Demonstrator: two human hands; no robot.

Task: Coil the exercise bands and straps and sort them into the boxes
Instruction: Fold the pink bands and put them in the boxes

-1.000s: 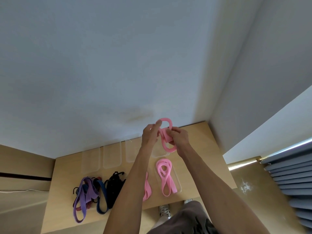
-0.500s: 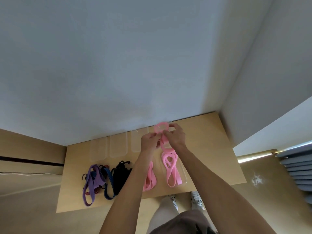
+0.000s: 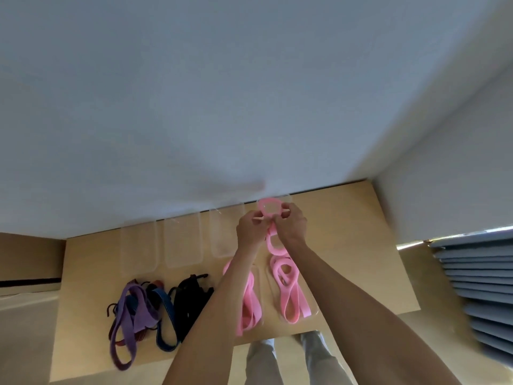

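Pink band (image 3: 268,215), one, rubbery, pinched at its crossing between both my hands: left hand (image 3: 249,227) fingers curled on it from one side, right hand (image 3: 291,226) fingers curled on it from the other, knuckles nearly touching; one loop stands beyond my fingertips, another hangs below my palms. Under my right wrist: clear box (image 3: 313,309), holding a folded pink band (image 3: 288,290). Under my left forearm: loose pink band (image 3: 249,304), partly hidden by the arm. Out past my left hand: three clear boxes in a row (image 3: 183,245), along the white wall (image 3: 194,107). Nearer me on that side: black straps (image 3: 191,298), blue strap (image 3: 163,320), purple strap (image 3: 130,323), heaped together. All rests on a wooden table (image 3: 361,245)
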